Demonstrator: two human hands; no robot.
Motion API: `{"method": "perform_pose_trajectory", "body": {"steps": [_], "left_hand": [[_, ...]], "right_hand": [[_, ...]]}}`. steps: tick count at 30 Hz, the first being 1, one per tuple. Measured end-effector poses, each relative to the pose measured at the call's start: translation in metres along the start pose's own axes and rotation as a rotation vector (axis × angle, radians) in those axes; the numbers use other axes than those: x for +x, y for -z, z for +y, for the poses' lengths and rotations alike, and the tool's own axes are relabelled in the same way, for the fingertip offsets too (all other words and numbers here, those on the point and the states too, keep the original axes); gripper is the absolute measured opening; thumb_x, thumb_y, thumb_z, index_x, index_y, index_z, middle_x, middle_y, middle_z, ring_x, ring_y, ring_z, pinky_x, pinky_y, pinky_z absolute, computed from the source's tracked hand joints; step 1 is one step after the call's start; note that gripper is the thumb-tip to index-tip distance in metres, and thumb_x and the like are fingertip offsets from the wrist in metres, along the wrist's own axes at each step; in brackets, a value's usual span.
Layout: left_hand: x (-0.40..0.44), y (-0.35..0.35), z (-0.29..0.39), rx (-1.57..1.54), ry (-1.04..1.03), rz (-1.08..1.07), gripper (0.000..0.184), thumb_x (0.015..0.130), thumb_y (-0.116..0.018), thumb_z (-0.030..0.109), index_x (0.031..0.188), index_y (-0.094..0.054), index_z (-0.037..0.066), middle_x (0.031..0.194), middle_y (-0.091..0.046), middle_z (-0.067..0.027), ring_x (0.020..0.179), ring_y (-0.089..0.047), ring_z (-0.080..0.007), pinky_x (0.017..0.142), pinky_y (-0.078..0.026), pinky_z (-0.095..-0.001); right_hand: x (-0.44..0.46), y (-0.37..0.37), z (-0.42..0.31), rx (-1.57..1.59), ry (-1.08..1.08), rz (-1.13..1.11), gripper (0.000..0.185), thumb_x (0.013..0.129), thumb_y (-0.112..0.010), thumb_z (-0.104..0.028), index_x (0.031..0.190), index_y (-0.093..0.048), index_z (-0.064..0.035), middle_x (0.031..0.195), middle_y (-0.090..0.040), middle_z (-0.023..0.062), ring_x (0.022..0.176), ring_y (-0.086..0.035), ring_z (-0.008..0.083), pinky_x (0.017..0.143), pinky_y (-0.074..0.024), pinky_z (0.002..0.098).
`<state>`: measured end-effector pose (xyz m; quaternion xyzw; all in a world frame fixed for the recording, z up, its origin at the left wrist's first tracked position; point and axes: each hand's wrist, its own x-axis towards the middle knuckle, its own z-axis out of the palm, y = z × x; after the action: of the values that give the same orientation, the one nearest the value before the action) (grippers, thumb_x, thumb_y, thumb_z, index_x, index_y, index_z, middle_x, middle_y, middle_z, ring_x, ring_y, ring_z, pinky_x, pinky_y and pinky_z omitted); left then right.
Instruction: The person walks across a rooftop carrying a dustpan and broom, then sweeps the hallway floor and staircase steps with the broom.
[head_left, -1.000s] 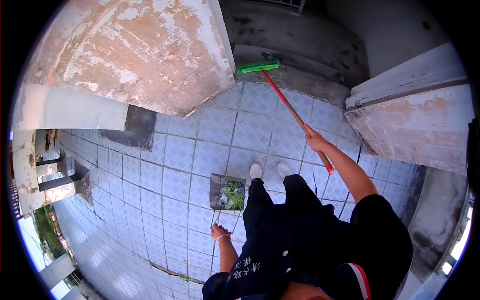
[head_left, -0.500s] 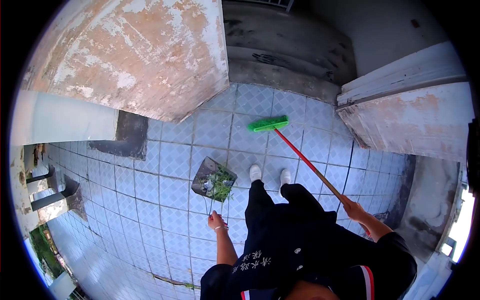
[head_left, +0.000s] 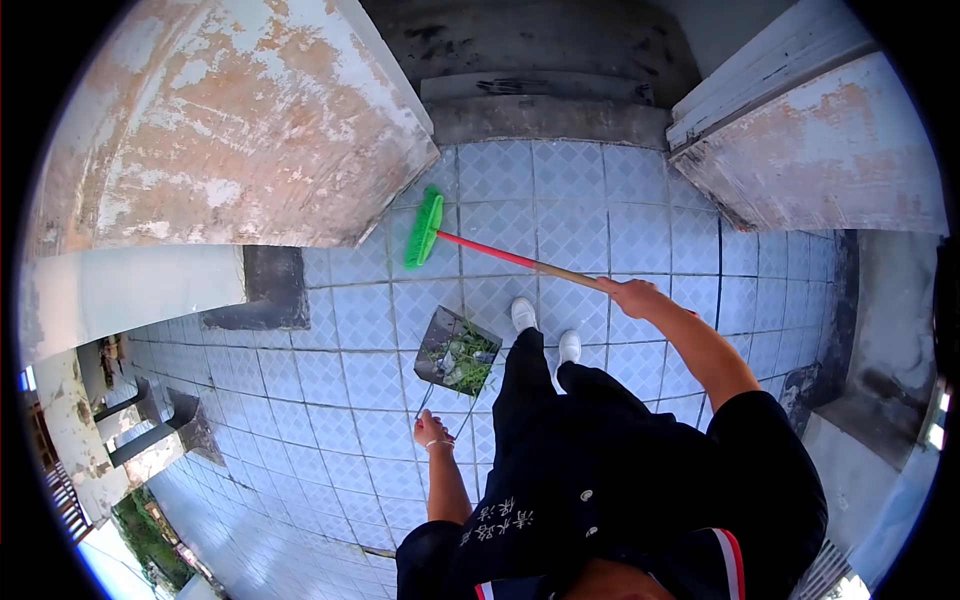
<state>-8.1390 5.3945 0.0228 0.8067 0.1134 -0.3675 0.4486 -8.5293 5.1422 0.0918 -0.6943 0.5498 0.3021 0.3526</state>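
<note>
My right hand (head_left: pixel 634 297) is wrapped round the wooden end of a broom (head_left: pixel 500 256) with a red and tan handle. The green broom head (head_left: pixel 425 228) points forward and left, its bristles facing left near the base of the peeling wall. In my left hand (head_left: pixel 432 429) is the thin wire handle of a dark dustpan (head_left: pixel 433 342). Green weeds and bits of litter (head_left: pixel 462 360) lie in the pan, which is just left of my feet. Part of the broom handle is hidden by my right hand.
Pale blue tiles (head_left: pixel 570 190) cover the floor. A peeling wall (head_left: pixel 270 130) juts in on the left, another panel (head_left: pixel 830 150) on the right. A dark concrete step (head_left: pixel 550 118) lies ahead. My white shoes (head_left: pixel 523 314) stand right of the dustpan.
The broom head has swung left, from ahead of my feet to beside the left wall. My right arm has reached forward and left. The dustpan appears slightly further right in view.
</note>
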Motion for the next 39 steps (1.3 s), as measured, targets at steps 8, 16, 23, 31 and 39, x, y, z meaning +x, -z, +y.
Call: {"method": "perform_pose_trajectory", "body": {"steps": [8,16,23,31,39], "left_hand": [[-0.012,-0.021,-0.019,0.174,-0.120,-0.149,0.025,0.070,-0.053,0.023,0.056,-0.039,0.008,0.044,-0.042,-0.0019,0.030,-0.033,-0.0082,0.026,-0.025,-0.0218],[0.006,-0.043,-0.021,0.784,-0.510,-0.384,0.031,0.074,-0.045,0.031,0.065,-0.050,0.002,0.049,-0.051,-0.0075,0.044,-0.047,-0.0167,0.043,-0.036,-0.0294],[0.025,-0.089,0.000,1.283,-0.697,-0.717,0.033,0.077,-0.038,0.034,0.076,-0.047,0.002,0.073,-0.054,-0.0211,0.070,-0.050,-0.0378,0.062,-0.040,-0.0436],[0.036,-0.152,-0.014,1.563,-0.687,-0.955,0.033,0.078,-0.037,0.033,0.083,-0.047,0.002,0.080,-0.053,-0.0211,0.077,-0.050,-0.0371,0.066,-0.040,-0.0438],[0.037,-0.165,-0.030,1.553,-0.633,-1.066,0.032,0.077,-0.039,0.032,0.082,-0.049,0.002,0.081,-0.053,-0.0207,0.079,-0.049,-0.0359,0.068,-0.039,-0.0417]], "right_hand": [[-0.187,-0.098,0.137,0.013,-0.381,-0.038,0.042,0.083,-0.032,-0.026,0.122,-0.017,-0.0321,0.087,-0.054,0.0120,0.077,-0.054,0.0277,0.064,-0.0417,0.0339],[-0.218,-0.191,0.141,0.539,-0.308,0.341,0.040,0.082,-0.034,-0.024,0.120,-0.024,-0.0241,0.069,-0.054,0.0139,0.052,-0.054,0.0254,0.046,-0.0435,0.0341],[-0.057,-0.127,0.076,1.153,-0.492,0.333,0.060,0.072,-0.038,-0.012,0.124,-0.007,-0.0172,0.065,-0.051,0.0122,0.047,-0.052,0.0197,0.035,-0.0411,0.0320],[-0.005,-0.130,0.015,0.805,-0.462,0.184,0.068,0.069,-0.039,-0.008,0.125,-0.003,-0.0181,0.066,-0.052,0.0188,0.047,-0.053,0.0262,0.040,-0.0439,0.0349],[-0.149,-0.096,-0.073,0.803,-0.232,-0.512,0.066,0.068,-0.037,-0.008,0.124,-0.002,-0.0127,0.074,-0.051,0.0200,0.054,-0.053,0.0255,0.054,-0.0434,0.0337]]}}
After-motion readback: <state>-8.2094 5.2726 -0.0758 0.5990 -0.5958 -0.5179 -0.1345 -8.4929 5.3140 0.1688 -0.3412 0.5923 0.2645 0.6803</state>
